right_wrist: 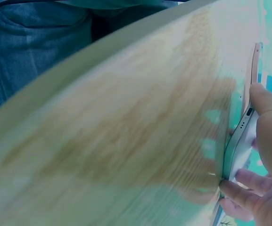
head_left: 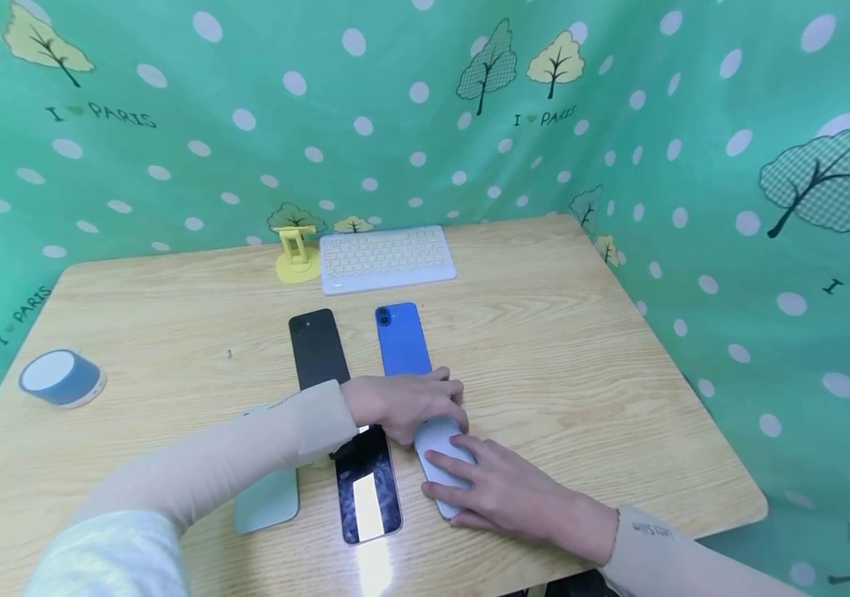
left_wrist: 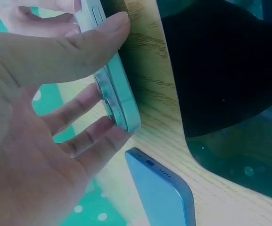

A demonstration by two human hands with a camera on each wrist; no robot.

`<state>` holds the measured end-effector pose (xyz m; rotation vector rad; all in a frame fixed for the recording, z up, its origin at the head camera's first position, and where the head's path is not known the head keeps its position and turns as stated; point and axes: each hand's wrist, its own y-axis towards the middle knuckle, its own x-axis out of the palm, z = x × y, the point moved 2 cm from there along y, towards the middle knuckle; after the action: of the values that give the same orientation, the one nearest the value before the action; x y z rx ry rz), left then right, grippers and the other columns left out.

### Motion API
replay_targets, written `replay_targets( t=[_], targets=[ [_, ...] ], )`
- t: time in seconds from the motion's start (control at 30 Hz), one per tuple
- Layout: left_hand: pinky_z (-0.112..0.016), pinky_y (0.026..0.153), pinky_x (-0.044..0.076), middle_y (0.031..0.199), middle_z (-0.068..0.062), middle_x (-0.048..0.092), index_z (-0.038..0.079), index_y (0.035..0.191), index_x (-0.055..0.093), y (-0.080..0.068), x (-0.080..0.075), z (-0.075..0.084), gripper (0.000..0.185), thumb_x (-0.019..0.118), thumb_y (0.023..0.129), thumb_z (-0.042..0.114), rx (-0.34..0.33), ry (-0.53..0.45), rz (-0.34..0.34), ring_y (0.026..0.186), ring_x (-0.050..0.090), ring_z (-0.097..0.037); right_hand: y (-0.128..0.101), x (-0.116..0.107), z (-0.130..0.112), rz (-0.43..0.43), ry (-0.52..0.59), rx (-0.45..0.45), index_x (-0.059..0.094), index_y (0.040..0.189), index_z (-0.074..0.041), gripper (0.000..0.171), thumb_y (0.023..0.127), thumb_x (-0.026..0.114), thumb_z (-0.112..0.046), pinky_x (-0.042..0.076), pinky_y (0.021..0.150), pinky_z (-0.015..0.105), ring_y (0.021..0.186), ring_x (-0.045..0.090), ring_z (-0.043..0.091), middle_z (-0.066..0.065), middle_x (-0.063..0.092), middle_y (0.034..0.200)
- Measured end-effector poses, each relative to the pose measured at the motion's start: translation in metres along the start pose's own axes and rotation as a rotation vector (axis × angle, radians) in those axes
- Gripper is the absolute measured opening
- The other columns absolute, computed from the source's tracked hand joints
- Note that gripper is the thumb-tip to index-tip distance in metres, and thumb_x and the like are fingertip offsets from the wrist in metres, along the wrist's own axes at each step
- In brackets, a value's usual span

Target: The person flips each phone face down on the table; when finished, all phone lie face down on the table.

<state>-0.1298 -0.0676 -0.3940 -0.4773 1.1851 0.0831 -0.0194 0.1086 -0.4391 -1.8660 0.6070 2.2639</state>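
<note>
Both of my hands are on a pale smartphone (head_left: 435, 439) at the front middle of the table. My left hand (head_left: 405, 406) holds its far end; in the left wrist view the thumb lies along one edge and the fingers reach under the camera lenses (left_wrist: 108, 106). The right hand (head_left: 507, 489) grips the near end, thumb and fingers at opposite edges in the right wrist view. Just beyond my left hand lies a blue smartphone (head_left: 402, 336), partly covered by it. Left of the pale phone, a smartphone with a glossy dark screen (head_left: 365, 497) lies face up under my left wrist.
A black smartphone (head_left: 316, 344) and a mint smartphone (head_left: 268, 502) lie further left, partly hidden by my left arm. At the back are a white keyboard (head_left: 387, 257) and a yellow stand (head_left: 296, 257). A blue round speaker-like object (head_left: 62, 377) stands at the left edge.
</note>
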Motion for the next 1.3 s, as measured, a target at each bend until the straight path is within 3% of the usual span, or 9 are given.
replay_targets(
  t=[0.7, 0.83, 1.0, 1.3],
  targets=[
    [-0.025, 0.092, 0.053, 0.135, 0.003, 0.06, 0.036, 0.131, 0.068, -0.004, 0.013, -0.003, 0.072, 0.084, 0.071, -0.002, 0.018, 0.095, 0.083, 0.115, 0.049, -0.016, 0.012, -0.002, -0.007, -0.083, -0.082, 0.025, 0.066, 0.137, -0.036, 0.047, 0.096, 0.062, -0.059, 0.058, 0.103, 0.042, 0.127, 0.063, 0.035, 0.005, 0.065, 0.146],
    [-0.028, 0.098, 0.055, 0.141, 0.0, 0.058, 0.033, 0.138, 0.063, -0.01, 0.015, -0.003, 0.079, 0.08, 0.071, -0.005, 0.027, 0.098, 0.101, 0.121, 0.051, -0.019, 0.012, -0.005, -0.009, -0.128, -0.065, 0.053, 0.065, 0.139, -0.036, 0.047, 0.098, 0.06, -0.057, 0.059, 0.101, 0.042, 0.129, 0.063, 0.036, 0.005, 0.063, 0.149],
    [-0.036, 0.107, 0.054, 0.147, -0.004, 0.055, 0.028, 0.145, 0.057, -0.026, 0.014, -0.007, 0.08, 0.074, 0.075, -0.009, -0.004, 0.029, 0.134, 0.13, 0.054, -0.021, 0.017, -0.009, -0.011, -0.177, -0.047, 0.086, 0.063, 0.141, -0.036, 0.045, 0.101, 0.056, -0.054, 0.061, 0.094, 0.041, 0.129, 0.064, 0.035, 0.006, 0.061, 0.151],
    [-0.043, 0.114, 0.051, 0.149, -0.007, 0.057, 0.024, 0.154, 0.049, -0.068, 0.003, -0.015, 0.077, 0.072, 0.087, -0.004, -0.115, -0.018, 0.206, 0.138, 0.055, -0.025, 0.035, -0.019, -0.01, 0.038, -0.055, 0.042, 0.058, 0.146, -0.028, 0.054, 0.097, 0.067, -0.05, 0.06, 0.091, 0.038, 0.123, 0.066, 0.027, 0.008, 0.065, 0.144]
  ],
)
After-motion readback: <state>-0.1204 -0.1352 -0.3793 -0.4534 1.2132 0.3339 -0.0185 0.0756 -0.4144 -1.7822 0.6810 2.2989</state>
